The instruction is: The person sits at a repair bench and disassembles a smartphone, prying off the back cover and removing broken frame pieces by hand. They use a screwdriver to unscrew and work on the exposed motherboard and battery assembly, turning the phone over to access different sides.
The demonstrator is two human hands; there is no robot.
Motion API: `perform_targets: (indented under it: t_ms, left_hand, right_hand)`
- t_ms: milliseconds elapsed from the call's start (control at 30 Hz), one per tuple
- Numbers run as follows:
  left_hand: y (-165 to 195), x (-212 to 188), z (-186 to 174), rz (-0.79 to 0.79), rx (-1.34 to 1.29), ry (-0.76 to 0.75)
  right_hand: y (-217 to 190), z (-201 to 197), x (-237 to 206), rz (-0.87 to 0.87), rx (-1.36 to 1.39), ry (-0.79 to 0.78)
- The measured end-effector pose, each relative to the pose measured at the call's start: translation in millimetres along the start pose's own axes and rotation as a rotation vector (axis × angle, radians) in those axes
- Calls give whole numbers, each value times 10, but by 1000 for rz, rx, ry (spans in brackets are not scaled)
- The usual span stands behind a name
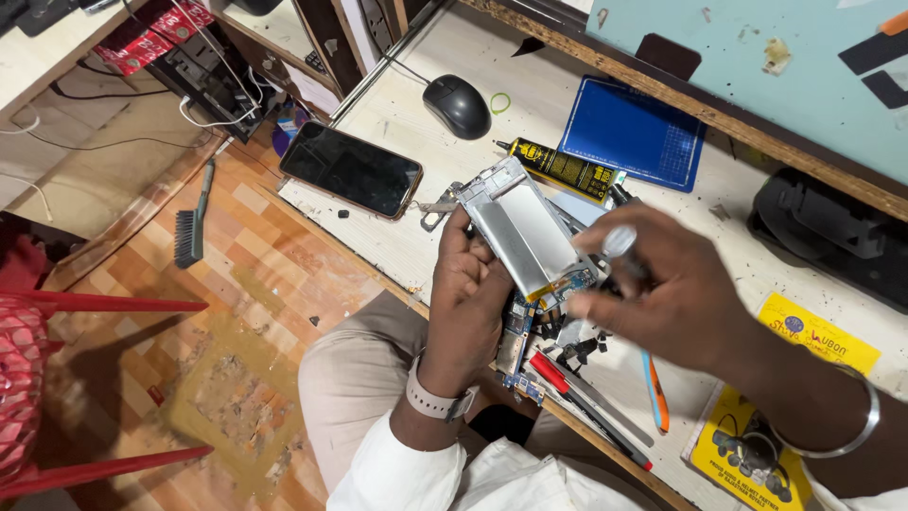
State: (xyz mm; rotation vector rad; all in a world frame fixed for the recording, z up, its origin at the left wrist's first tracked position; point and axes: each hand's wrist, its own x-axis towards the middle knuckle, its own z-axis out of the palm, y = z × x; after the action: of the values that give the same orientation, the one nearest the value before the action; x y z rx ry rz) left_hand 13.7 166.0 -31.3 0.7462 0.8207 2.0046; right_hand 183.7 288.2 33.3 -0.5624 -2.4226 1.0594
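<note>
Left hand [470,289]: our fingers wrap the opened phone frame [523,230], holding it above the worktop [416,237].
Right hand [667,289]: our fingers pinch a clear-capped tool [619,242] at the frame's near end.

Silver phone frame [515,227]; black mouse [457,105]; blue mat [632,132].

A black mouse [457,105] lies on the white bench [416,241], with a green band [499,102] just beside it. A dark phone [351,169] rests near the bench edge (screen up, unlit). A blue mat [632,132] lies next to a black-and-yellow tube [566,169]. A brush [192,224] lies on the tiled floor [265,274]. Yellow packets [757,454] occupy the lower right.
</note>
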Motion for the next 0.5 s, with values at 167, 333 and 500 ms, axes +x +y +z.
perform_targets:
  t_ms: [167,333,500]
  left_hand:
    - [-25,8,-5,22,-24,-5]
    - [-26,23,15,16,16,13]
    - [-6,19,43,31,80,-25]
  right_hand:
    - [-60,-19,-22,-84,437,-197]
    - [-75,-4,23,143,73,-160]
    - [-108,111,37,129,34,-86]
